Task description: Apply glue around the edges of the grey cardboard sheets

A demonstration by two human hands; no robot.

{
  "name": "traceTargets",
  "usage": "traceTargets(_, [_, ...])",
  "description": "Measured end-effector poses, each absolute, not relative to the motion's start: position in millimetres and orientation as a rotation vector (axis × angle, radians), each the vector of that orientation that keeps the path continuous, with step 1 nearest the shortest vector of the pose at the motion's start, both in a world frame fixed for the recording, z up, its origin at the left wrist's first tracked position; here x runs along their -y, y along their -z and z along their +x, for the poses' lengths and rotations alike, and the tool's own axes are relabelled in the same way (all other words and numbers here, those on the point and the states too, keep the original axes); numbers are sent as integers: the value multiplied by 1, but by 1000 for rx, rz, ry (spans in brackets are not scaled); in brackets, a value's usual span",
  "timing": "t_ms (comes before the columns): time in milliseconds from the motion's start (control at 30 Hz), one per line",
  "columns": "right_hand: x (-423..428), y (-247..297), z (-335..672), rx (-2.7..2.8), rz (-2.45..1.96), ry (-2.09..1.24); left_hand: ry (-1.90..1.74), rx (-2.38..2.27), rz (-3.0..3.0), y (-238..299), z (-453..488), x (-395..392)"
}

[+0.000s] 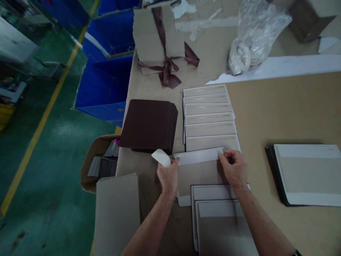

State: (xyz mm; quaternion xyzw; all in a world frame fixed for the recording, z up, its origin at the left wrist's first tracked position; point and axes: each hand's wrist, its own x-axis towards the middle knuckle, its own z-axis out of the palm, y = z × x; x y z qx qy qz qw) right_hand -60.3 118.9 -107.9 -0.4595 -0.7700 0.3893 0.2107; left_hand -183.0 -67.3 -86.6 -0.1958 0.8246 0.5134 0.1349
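A grey-beige board with white edges lies between my hands, and a white strip runs along its far edge. My left hand is closed on a small bundle of white paper strips, its thumb against the strip's left end. At the other end, my right hand pinches the white strip near the board's far right corner. Beyond it, several similar boards overlap in a row. Nearer to me, two more white-edged boards lie partly under my right forearm.
A dark brown stack of boards stands left, with a grey board stack nearer. Another white-edged stack lies right. Behind are a ribbon-tied bundle and a clear plastic bag. Blue bins and a carton flank the table's left edge.
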Motion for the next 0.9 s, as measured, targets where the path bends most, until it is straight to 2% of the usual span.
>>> traceTargets(900, [-123,107,-65,2163,-1382,-1121,-1318,-2547,-471,91,-185,64])
